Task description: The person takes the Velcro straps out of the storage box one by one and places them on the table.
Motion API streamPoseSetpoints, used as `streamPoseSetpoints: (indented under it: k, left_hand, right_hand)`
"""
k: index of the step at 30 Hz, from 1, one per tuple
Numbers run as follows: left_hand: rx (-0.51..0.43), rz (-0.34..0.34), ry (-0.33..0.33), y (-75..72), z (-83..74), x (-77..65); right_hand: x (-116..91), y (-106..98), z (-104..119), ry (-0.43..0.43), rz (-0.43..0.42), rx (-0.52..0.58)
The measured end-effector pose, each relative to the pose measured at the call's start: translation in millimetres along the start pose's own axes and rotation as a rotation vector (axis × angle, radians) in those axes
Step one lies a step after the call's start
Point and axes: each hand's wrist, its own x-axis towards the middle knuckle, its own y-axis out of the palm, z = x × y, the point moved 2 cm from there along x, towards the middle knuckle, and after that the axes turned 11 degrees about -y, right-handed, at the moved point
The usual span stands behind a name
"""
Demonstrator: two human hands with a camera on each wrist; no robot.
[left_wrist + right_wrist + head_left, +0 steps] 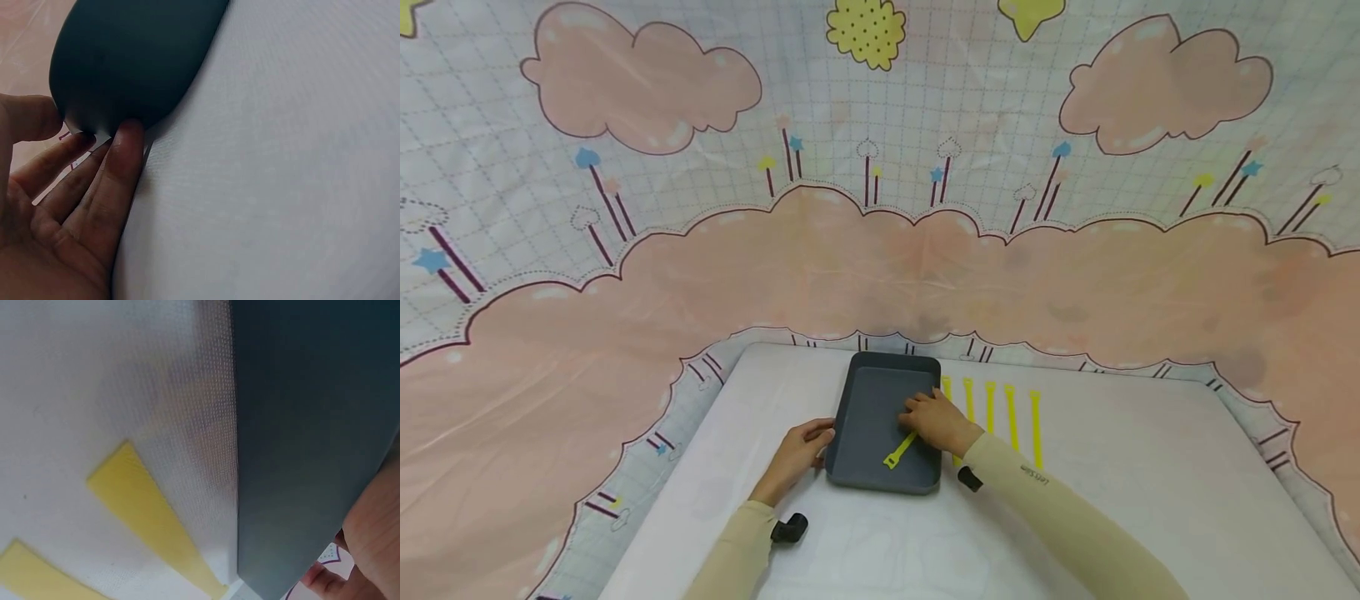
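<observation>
A dark grey rectangular tray [868, 471] lies on the white table. My left hand [797, 454] holds its left side, the thumb at the rim and the fingers against the outer wall; in the left wrist view the fingertips [128, 140] touch the tray [131, 56]. My right hand [936, 421] reaches over the right rim with bent fingers and holds a yellow hook-and-loop cable tie [898, 452]. The tie's slotted head shows over the tray floor, and its other end is hidden by the hand. In the right wrist view only part of the right hand [375, 531] shows, beyond the tray wall.
Several more yellow cable ties [1013, 417] lie in a row right of the tray, roughly parallel; the nearest [150, 512] is close to the tray wall. A patterned cloth [880, 275] with clouds hangs behind the white table [1120, 483].
</observation>
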Motion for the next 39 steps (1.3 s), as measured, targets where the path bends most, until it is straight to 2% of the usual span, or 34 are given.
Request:
streamPoseSetpoints:
  k: [10, 19, 34, 39]
  left_hand:
    - [-0.009, 0.009, 0.000, -0.2, -0.5, 0.3]
    - [-0.010, 0.008, -0.006, 0.1, -0.6, -0.2]
    - [0.004, 0.015, -0.005, -0.7, 1.4, -1.0]
    - [0.007, 0.007, -0.002, -0.5, 1.7, 0.2]
  right_hand:
    - [-3, 0, 1, -0.070, -0.047, -0.058]
    - [-6, 0, 1, -0.082, -0.130, -0.109]
    - [-16, -12, 5, -0.061, -0.319, -0.063]
    - [-23, -16, 7, -0.044, -0.351, -0.040]
